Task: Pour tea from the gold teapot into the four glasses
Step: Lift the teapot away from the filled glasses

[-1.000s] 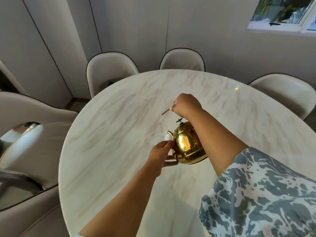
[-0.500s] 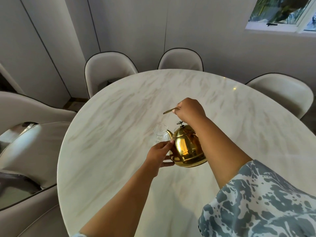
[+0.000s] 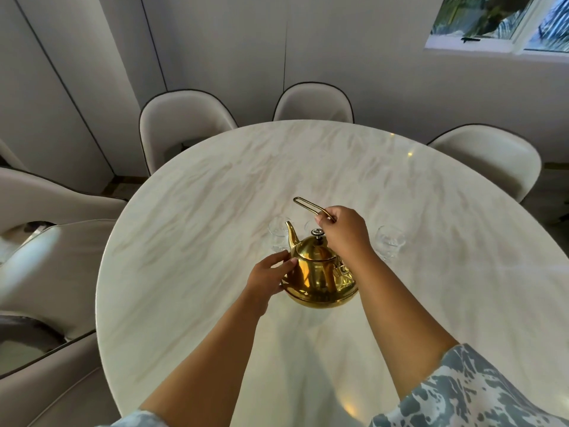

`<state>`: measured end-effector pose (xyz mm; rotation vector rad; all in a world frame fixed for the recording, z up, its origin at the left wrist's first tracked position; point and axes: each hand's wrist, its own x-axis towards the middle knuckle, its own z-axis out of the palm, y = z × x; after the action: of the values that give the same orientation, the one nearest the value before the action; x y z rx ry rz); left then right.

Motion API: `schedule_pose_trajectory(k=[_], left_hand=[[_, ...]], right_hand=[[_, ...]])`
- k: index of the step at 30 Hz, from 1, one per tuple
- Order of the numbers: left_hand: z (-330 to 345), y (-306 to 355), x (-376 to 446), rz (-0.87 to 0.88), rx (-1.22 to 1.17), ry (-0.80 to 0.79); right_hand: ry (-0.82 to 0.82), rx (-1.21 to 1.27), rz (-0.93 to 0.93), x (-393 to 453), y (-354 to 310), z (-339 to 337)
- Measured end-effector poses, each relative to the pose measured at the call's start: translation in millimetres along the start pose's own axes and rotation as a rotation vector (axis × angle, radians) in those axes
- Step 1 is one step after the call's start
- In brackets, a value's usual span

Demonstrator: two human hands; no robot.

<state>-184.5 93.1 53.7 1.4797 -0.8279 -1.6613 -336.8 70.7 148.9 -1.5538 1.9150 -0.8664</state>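
The gold teapot (image 3: 320, 275) stands upright on the marble table (image 3: 191, 241), its spout pointing away and left. My right hand (image 3: 346, 232) grips the teapot's thin gold handle (image 3: 308, 205), which sticks out up and left. My left hand (image 3: 271, 277) rests against the pot's left side, fingers on the body. One clear glass (image 3: 278, 235) stands just behind the spout. Another glass (image 3: 390, 241) stands to the right of my right wrist. A third glass rim (image 3: 309, 224) peeks out behind the pot, mostly hidden by my hand.
Cream upholstered chairs ring the table: two at the far side (image 3: 184, 124), (image 3: 314, 101), one at the right (image 3: 489, 155), several at the left (image 3: 46, 272). Grey wall panels stand behind, with a window (image 3: 505, 23) at the top right.
The teapot has come back from a forward tilt to upright and sits lower on the table. My right hand has shifted right along the handle. The view moved, so the right glass shows.
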Motion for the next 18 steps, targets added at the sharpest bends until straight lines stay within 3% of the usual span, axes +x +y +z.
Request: schedule_pose_trajectory(k=[7,18], left_hand=[[-34,-11,-12,0.13,0.07,0.172],[-116,3,-11,0.246,0.209,0.463]], right_hand=[[-0.064,0.246,0.054,-19,-10,29],[-0.151,0.394,0.022,-19,-71,118]])
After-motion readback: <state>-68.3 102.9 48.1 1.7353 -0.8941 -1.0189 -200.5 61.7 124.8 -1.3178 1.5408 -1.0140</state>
